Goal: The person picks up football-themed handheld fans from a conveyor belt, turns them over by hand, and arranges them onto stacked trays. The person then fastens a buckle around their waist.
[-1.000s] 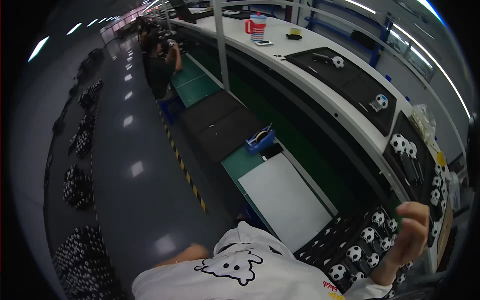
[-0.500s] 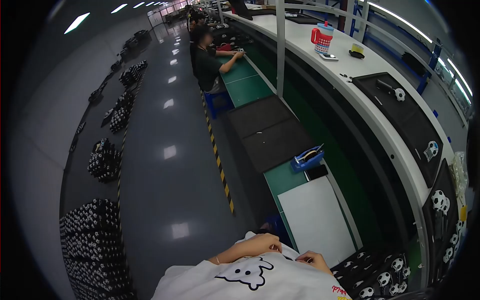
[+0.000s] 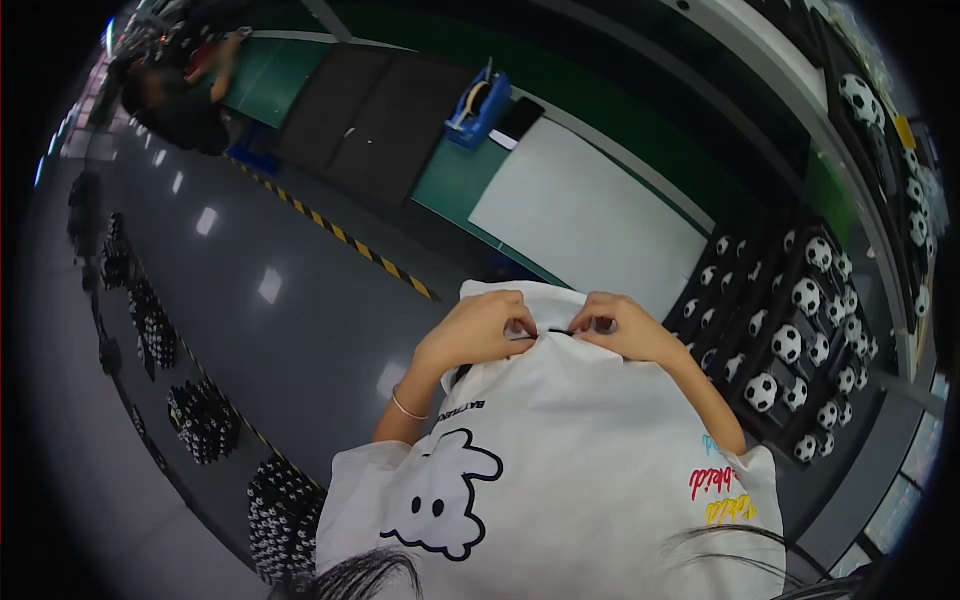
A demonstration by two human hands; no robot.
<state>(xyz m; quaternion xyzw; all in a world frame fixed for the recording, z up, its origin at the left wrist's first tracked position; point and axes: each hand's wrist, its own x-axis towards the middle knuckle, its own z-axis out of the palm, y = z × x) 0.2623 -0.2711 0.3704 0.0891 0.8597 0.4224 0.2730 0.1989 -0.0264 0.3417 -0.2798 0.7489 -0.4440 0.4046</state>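
Note:
I look down at the white T-shirt (image 3: 590, 430) I wear, printed with a cartoon figure and coloured lettering. My left hand (image 3: 488, 328) is pinched closed on the T-shirt's cloth near its far lower edge. My right hand (image 3: 618, 326) pinches the same cloth a short way to the right, fingers curled. Between the fingertips shows a short dark strip (image 3: 560, 332), too small to identify. A thin bracelet (image 3: 408, 405) circles my left wrist.
Ahead are a white sheet (image 3: 590, 215), a black phone (image 3: 518, 122) and a blue tape dispenser (image 3: 480, 108) on the green bench. Soccer-ball pieces (image 3: 788, 342) stand to the right. A seated person (image 3: 185, 110) works far left. Yellow-black floor tape (image 3: 335, 228) marks the aisle.
My view has tilted down and turned, so the bench has swung to the upper part of the frame. Both hands stay at the T-shirt, now seen more fully.

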